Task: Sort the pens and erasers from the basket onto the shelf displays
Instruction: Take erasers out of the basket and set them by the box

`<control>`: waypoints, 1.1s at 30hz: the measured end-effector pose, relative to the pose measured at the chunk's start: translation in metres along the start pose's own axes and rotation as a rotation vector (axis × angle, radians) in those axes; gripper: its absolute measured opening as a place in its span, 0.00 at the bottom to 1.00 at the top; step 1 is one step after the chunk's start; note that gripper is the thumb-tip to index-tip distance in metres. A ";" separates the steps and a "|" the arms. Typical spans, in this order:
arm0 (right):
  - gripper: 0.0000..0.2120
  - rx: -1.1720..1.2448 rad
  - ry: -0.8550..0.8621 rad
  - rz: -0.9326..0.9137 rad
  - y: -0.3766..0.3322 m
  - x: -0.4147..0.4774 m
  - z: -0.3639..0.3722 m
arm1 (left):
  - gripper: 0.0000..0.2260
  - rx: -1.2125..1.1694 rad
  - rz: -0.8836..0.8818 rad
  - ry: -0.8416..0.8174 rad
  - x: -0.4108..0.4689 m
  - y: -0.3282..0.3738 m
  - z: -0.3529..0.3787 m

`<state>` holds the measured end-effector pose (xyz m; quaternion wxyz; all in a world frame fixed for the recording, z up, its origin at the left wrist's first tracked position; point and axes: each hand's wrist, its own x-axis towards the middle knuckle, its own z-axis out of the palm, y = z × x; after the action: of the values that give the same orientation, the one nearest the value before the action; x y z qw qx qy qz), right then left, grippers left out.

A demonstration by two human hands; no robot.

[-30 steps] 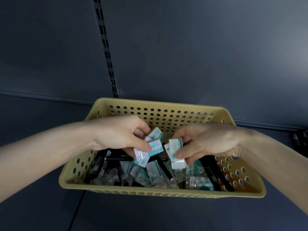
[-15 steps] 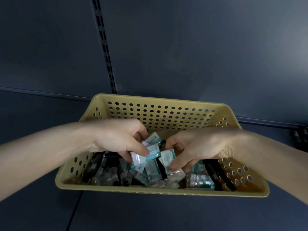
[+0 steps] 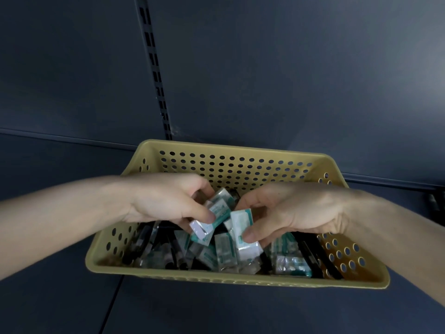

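Head view: the picking step. Over the tan perforated plastic basket [image 3: 216,280], the left hand [image 3: 163,201] pinches a bunch of wrapped white-and-teal erasers [image 3: 218,212]. The right hand [image 3: 289,213] pinches a single eraser [image 3: 243,227] just beside. Black pens [image 3: 149,242] lie beneath. Next, likely, lift clear without dropping any; no display is visible.

open room above the basket [image 3: 240,150], its floor crowded with erasers [image 3: 225,249] and pens [image 3: 310,256]

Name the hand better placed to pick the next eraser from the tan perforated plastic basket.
Right, probably: right hand pinches one white-and-teal wrapped eraser low over the pile; left hand grips several.
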<state>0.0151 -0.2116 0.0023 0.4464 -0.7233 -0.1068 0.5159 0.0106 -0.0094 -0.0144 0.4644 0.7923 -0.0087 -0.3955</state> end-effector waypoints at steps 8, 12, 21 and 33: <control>0.20 -0.450 0.175 0.044 -0.004 0.022 0.025 | 0.12 0.133 0.051 0.070 -0.016 -0.002 -0.007; 0.22 -0.539 0.174 0.057 -0.005 0.023 0.031 | 0.13 0.098 0.053 0.068 -0.016 -0.005 -0.006; 0.15 0.072 0.309 -0.103 -0.002 -0.002 0.015 | 0.13 -0.095 0.164 0.109 -0.021 0.000 -0.002; 0.15 0.489 0.833 -0.652 0.029 -0.059 0.035 | 0.13 -0.405 0.539 0.147 -0.029 0.042 0.062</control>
<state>-0.0495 -0.2458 0.0167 0.7406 -0.6709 -0.0171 0.0334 -0.0341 -0.0672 0.0185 0.6994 0.6797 -0.1054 -0.1941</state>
